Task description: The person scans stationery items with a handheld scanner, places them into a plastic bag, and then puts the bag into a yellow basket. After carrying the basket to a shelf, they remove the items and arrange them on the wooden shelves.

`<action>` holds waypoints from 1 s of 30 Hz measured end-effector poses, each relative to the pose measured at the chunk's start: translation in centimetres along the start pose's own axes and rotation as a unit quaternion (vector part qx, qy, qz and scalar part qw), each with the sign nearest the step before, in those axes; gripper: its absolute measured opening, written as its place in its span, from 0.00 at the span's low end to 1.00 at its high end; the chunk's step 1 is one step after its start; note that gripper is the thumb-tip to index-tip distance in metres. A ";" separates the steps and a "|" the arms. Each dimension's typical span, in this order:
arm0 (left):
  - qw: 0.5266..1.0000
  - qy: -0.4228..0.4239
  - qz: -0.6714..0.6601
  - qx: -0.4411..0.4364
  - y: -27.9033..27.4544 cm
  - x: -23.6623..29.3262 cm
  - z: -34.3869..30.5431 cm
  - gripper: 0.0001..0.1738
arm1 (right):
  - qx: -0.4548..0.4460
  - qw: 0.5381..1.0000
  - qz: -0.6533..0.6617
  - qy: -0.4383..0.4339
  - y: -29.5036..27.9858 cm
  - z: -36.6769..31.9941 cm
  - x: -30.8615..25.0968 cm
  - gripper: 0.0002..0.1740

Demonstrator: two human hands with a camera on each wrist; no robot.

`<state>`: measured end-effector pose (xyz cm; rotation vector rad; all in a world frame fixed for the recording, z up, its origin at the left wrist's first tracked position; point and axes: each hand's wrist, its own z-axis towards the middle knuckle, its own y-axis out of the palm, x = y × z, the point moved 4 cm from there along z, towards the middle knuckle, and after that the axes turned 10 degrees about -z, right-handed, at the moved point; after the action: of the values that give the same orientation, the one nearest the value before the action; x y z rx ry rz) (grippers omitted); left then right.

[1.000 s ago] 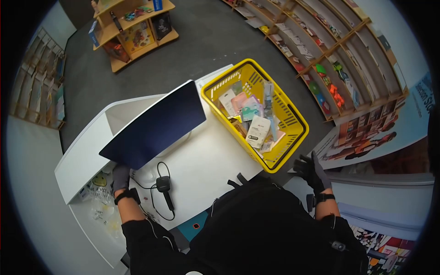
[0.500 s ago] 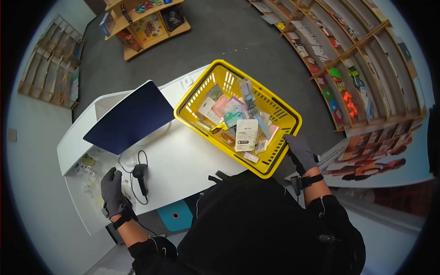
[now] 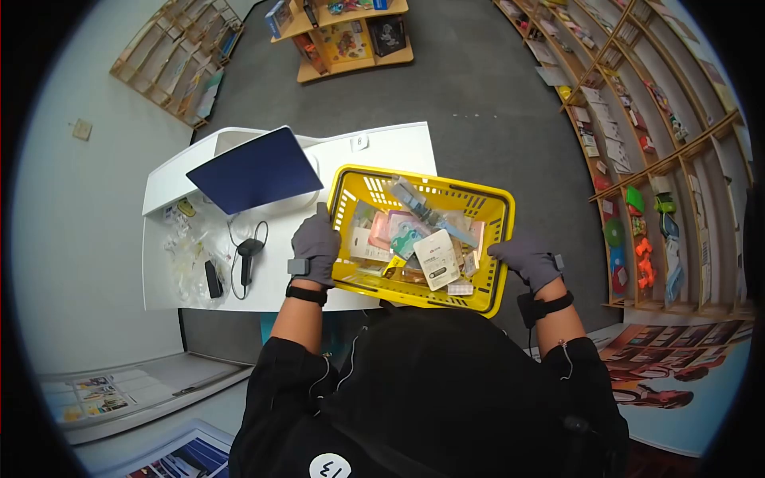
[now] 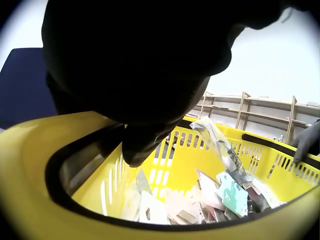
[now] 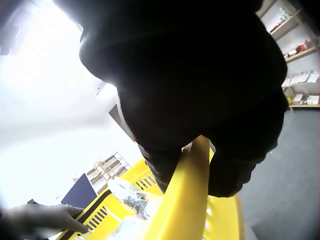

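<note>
A yellow shopping basket (image 3: 480, 302) stands at the counter's right end, with packaged goods heaped inside. On top lies a white packet (image 3: 437, 260), near a teal-patterned packet (image 3: 405, 238) and a long clear package (image 3: 409, 196). My gloved left hand (image 3: 316, 247) grips the basket's left rim; in the left wrist view its fingers (image 4: 140, 147) reach over the edge into the basket. The opposite rim is held by my gloved right hand (image 3: 532, 263). In the right wrist view, that rim runs between the dark fingers (image 5: 230, 175) and thumb.
A monitor (image 3: 259, 171) stands on the white counter (image 3: 402, 147), left of the basket. Before it lie a corded handheld scanner (image 3: 249, 248) and clear plastic bags (image 3: 179, 259). Wooden shelves (image 3: 613, 151) line the right side, and a display stand (image 3: 358, 68) is on the floor ahead.
My left hand has come from beneath the monitor to the basket's left rim. The right hand has reached the right rim. The basket has turned squarer to me, and the head view has swung round.
</note>
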<state>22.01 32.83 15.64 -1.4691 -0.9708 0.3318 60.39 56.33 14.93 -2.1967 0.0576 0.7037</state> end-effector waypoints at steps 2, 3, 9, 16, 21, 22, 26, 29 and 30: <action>1.000 0.012 -0.015 -0.005 0.0 -0.1 -0.1 0.28 | 0.014 1.000 -0.013 0.000 0.4 0.3 0.2 0.21; 0.999 0.020 -0.028 -0.010 -0.2 -0.6 -0.2 0.26 | 0.023 0.999 -0.026 0.000 0.8 0.6 0.5 0.21; 0.997 0.059 -0.043 -0.031 -0.4 -1.6 -0.7 0.17 | 0.008 1.000 -0.027 -0.011 0.6 0.3 -0.1 0.21; 0.995 0.050 -0.061 -0.066 -0.2 -2.0 -1.3 0.20 | 0.082 0.996 -0.030 -0.028 0.9 -1.1 -0.2 0.26; 0.994 0.049 -0.057 -0.075 -0.2 -2.2 -1.1 0.21 | 0.059 0.998 0.003 -0.020 0.7 -2.6 -1.3 0.28; 0.994 0.050 -0.057 -0.075 -0.2 -2.3 -1.0 0.20 | 0.063 0.998 0.008 -0.022 0.6 -3.0 -1.6 0.29; 0.994 0.058 -0.057 -0.076 -0.1 -2.4 -1.1 0.20 | 0.077 0.997 0.021 -0.022 1.2 -3.9 -1.6 0.29; 0.994 0.059 -0.060 -0.076 -0.5 -2.2 -1.4 0.20 | 0.084 0.996 0.027 -0.022 1.5 -4.1 -1.3 0.30; 0.994 0.048 -0.060 -0.080 -0.5 -2.2 -1.4 0.21 | 0.083 0.996 0.031 -0.022 1.5 -4.1 -1.4 0.30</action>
<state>21.50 30.26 15.61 -1.5494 -1.0220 0.0959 60.73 52.12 16.66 -2.0280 0.1582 0.7539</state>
